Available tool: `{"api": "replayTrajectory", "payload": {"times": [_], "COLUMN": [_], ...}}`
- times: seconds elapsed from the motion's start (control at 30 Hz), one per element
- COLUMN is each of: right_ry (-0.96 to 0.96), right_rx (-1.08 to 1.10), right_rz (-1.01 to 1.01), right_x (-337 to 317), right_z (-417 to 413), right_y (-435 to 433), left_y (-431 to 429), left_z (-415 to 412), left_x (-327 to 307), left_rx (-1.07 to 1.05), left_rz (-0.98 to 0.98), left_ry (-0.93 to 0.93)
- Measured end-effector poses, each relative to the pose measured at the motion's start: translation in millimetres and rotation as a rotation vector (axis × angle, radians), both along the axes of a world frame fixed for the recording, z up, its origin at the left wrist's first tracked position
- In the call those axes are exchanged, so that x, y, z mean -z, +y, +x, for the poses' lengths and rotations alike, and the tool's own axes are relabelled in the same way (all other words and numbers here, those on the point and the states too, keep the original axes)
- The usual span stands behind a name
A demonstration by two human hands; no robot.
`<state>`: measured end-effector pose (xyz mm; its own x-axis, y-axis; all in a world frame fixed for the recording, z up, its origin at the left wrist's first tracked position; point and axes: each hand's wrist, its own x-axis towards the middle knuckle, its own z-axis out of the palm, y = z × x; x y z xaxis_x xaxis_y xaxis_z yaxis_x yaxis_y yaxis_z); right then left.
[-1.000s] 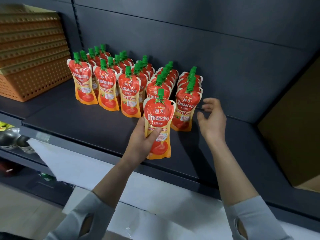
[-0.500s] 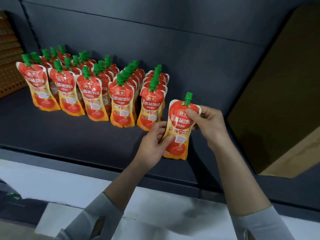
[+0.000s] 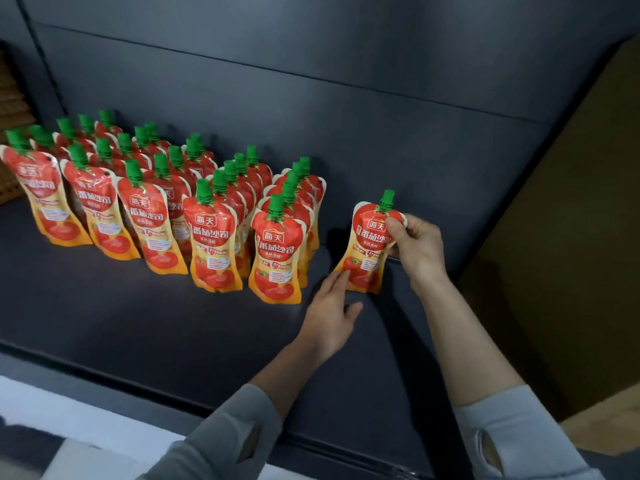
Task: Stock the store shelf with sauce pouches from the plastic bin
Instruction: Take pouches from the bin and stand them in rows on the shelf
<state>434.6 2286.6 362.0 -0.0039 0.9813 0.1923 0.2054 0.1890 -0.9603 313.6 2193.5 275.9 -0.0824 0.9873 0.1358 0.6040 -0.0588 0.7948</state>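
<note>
A red and orange sauce pouch (image 3: pixel 367 251) with a green cap stands on the dark shelf (image 3: pixel 138 323), alone to the right of the rows. My right hand (image 3: pixel 417 245) pinches its upper right corner. My left hand (image 3: pixel 330 315) is open, fingertips touching the pouch's lower left edge. Several rows of matching pouches (image 3: pixel 214 233) stand upright to the left. The plastic bin is out of view.
A brown cardboard box (image 3: pixel 561 271) fills the shelf's right end, close to the held pouch. The shelf's back panel (image 3: pixel 346 116) rises behind the rows. An orange perforated basket (image 3: pixel 10 98) shows at the far left edge. A white surface (image 3: pixel 69 410) lies below the shelf's front lip.
The pouch went from my left hand to my right and moved rightward, down onto the shelf beside the rows. My left hand let go and now only touches its bottom edge.
</note>
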Motion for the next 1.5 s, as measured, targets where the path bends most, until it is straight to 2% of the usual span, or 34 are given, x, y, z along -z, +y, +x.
{"api": "replayTrajectory", "payload": {"times": [0.27, 0.63, 0.93, 1.07, 1.23, 1.37, 1.5], "right_ry": [-0.036, -0.101, -0.299, -0.416, -0.546, -0.632, -0.668], "right_rx": [-0.037, -0.005, 0.022, 0.039, 0.095, 0.086, 0.021], "right_rz": [0.041, 0.16, 0.222, 0.242, 0.3, 0.364, 0.431], "right_x": [9.5, 20.1, 14.8, 8.0, 11.6, 31.5, 51.5], "right_z": [-21.7, -28.8, -23.3, -15.3, -0.9, 1.0, -14.4], "right_y": [58.5, 75.5, 67.7, 54.8, 20.9, -26.3, -85.1], "left_y": [54.3, 79.2, 79.0, 66.6, 34.1, -15.7, -75.6], "left_z": [4.5, 1.6, -0.3, -1.5, -6.6, -21.6, -53.9], "left_x": [1.1, 4.7, 3.9, 3.7, -5.1, -9.1, -10.1], "left_rx": [-0.065, -0.13, -0.116, -0.08, -0.032, 0.017, -0.021], "left_rz": [-0.056, -0.051, -0.061, -0.022, 0.114, 0.228, 0.312], "left_ry": [0.029, 0.068, 0.06, 0.041, 0.01, -0.093, -0.138]}}
